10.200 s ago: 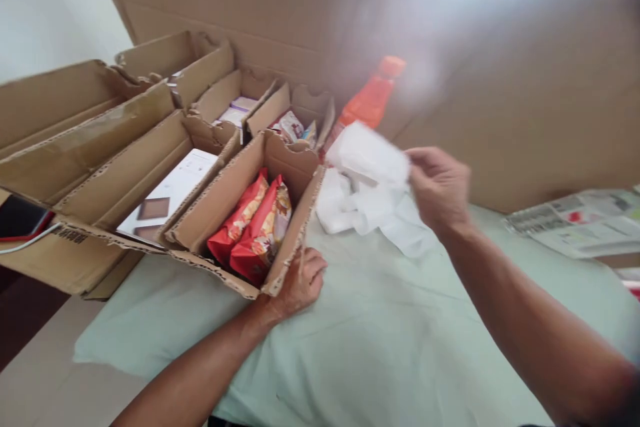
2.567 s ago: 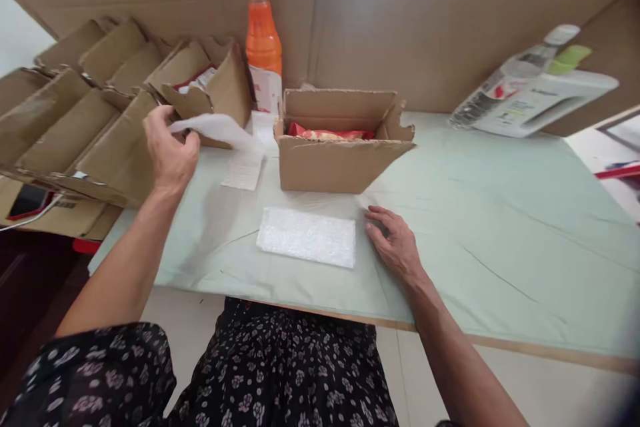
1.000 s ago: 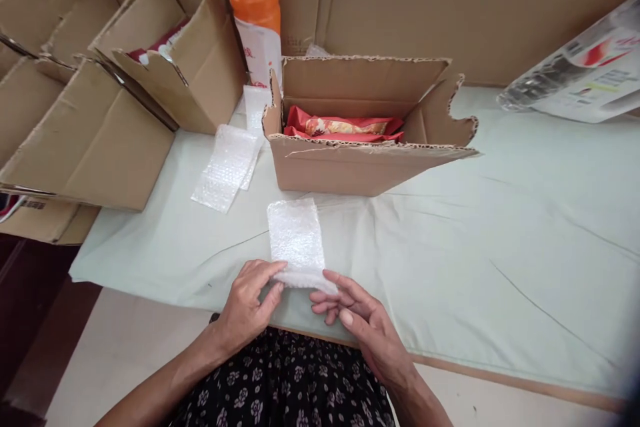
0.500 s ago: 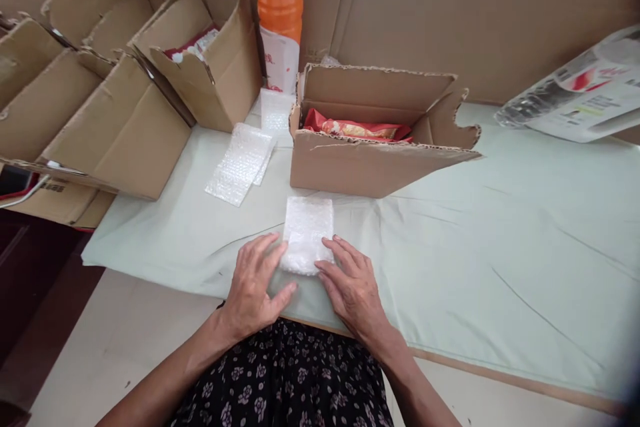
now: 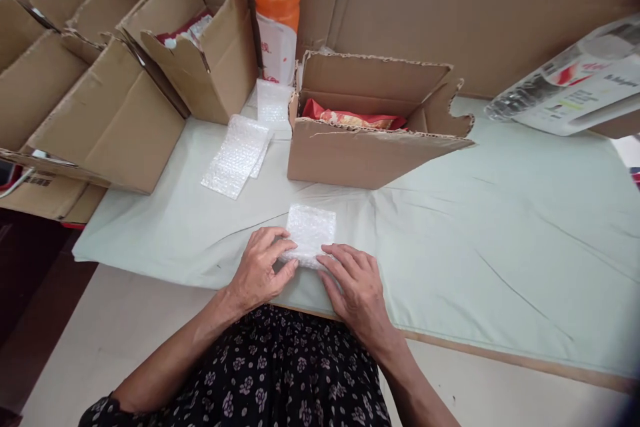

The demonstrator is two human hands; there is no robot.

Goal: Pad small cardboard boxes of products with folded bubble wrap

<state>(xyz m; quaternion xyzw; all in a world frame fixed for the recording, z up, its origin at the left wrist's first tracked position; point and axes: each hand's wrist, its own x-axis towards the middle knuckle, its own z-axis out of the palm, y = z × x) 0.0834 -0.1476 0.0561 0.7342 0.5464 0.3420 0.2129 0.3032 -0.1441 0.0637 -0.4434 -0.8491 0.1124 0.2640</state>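
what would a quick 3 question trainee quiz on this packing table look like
1. True or false: both hands rest on the bubble wrap piece at the near table edge.
2. What lies inside the open cardboard box behind that piece? A) red snack packets B) a white carton C) a bottle
3. What stands upright against the cardboard backing, left of that box?

Key:
1. True: left hand and right hand press its near end.
2. A, red snack packets.
3. The orange bottle.
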